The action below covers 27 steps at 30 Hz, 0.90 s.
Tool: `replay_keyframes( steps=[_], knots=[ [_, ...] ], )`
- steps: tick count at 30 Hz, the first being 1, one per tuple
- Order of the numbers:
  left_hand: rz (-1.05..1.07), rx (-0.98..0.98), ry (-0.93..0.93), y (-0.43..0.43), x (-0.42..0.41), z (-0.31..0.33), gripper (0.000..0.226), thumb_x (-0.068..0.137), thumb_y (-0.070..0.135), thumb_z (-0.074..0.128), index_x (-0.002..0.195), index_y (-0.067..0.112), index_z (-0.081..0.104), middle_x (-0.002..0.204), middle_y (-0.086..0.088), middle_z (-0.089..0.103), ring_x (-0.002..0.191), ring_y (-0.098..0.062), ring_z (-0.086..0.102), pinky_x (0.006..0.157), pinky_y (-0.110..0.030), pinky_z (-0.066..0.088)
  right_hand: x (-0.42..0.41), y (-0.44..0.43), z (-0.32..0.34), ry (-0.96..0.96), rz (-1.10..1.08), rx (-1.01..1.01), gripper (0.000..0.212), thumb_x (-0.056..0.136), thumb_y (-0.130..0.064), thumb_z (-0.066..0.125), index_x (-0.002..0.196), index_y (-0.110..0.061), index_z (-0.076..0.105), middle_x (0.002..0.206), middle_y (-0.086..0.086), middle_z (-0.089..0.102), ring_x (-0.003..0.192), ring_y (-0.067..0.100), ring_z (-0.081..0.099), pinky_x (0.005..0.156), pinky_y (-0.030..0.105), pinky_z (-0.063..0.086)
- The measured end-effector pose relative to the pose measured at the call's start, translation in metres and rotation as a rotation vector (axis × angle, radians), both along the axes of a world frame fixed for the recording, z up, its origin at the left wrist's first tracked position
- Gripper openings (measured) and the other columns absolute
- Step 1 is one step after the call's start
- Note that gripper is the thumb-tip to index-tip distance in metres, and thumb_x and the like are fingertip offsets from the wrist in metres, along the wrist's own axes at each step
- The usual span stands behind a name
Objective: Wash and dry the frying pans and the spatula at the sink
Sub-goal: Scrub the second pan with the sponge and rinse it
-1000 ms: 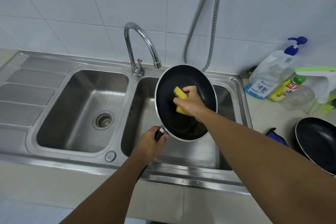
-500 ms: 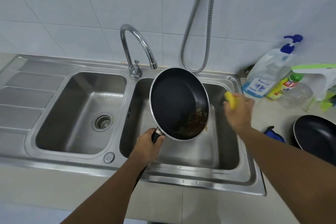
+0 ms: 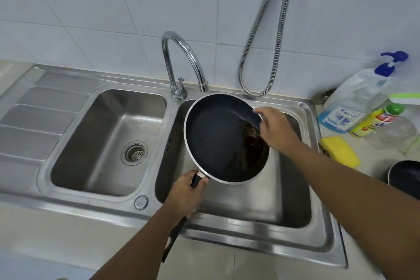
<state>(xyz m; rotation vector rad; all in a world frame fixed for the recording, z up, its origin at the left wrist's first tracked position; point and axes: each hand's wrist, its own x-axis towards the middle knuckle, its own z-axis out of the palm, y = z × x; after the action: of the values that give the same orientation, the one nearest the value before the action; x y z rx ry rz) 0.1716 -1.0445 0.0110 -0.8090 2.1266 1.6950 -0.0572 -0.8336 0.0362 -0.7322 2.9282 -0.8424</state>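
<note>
text: "Kossa" | on: label of clear pump bottle (image 3: 354, 100) with blue liquid | yellow bottle (image 3: 377, 121) label: unreadable

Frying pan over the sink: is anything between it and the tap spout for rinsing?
Nothing visible does. The left hand grips the frying pan by its handle, tilted over the right basin; the right hand is at its right rim. The tap spout shows just above the pan's upper rim.
</note>
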Motion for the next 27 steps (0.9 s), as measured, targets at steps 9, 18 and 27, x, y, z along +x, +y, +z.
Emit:
replay_keyframes(
  steps=[9,18,27],
  knots=[
    [0.052,0.186,-0.035,-0.012,0.013,-0.003,0.024,0.104,0.034,0.058,0.107,0.01,0.061,0.063,-0.009,0.055,0.037,-0.014,0.04,0.038,-0.022,0.033,-0.045,-0.175,0.059,-0.417,0.266,-0.064,0.052,0.096,0.004,0.045,0.146,-0.01,0.048,0.147,0.01,0.051,0.135,0.028,0.049,0.112,0.033,0.037],
    [0.059,0.272,-0.084,-0.027,0.009,-0.009,0.027,0.105,0.034,0.057,0.117,0.01,0.06,0.061,-0.005,0.05,0.039,-0.012,0.037,0.036,-0.02,0.031,-0.073,-0.214,0.047,-0.835,0.241,-0.469,0.038,0.101,-0.001,0.05,0.138,0.008,0.052,0.144,0.019,0.054,0.114,0.011,0.062,0.074,0.009,0.054],
    [0.038,0.261,-0.088,-0.029,0.001,-0.007,0.023,0.105,0.033,0.057,0.116,0.013,0.06,0.057,-0.002,0.051,0.038,-0.012,0.036,0.035,-0.019,0.03,-0.064,-0.217,0.043,-0.899,0.316,-0.382,0.037,0.105,-0.008,0.041,0.138,-0.002,0.058,0.144,0.009,0.057,0.133,0.015,0.054,0.114,0.033,0.036]
  ],
)
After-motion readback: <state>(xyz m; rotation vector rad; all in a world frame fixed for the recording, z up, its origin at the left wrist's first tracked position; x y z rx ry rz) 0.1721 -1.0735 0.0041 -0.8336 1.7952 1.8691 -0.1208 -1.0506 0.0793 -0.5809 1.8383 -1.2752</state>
